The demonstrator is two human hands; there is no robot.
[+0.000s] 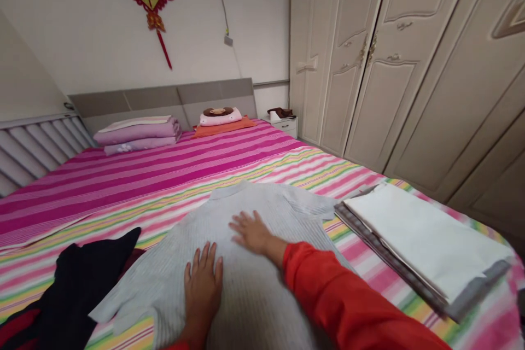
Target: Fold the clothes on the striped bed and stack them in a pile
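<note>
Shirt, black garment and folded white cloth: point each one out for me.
Shirt (pixel 244 281): head view, on its ribbed body.
Black garment (pixel 81 279): head view, on its dark middle.
White cloth (pixel 420 235): head view, on its top face.

Grey shirt (pixel 254 295) spread out on the bed (pixel 164 175).
Pale, finely ribbed and short-sleeved, it lies unfolded, neck end (pixel 229 191) far, body running out of view at the near edge. The left sleeve (pixel 127 295) slants toward the near left, loosely creased; the right sleeve (pixel 314 205) points right.
</note>
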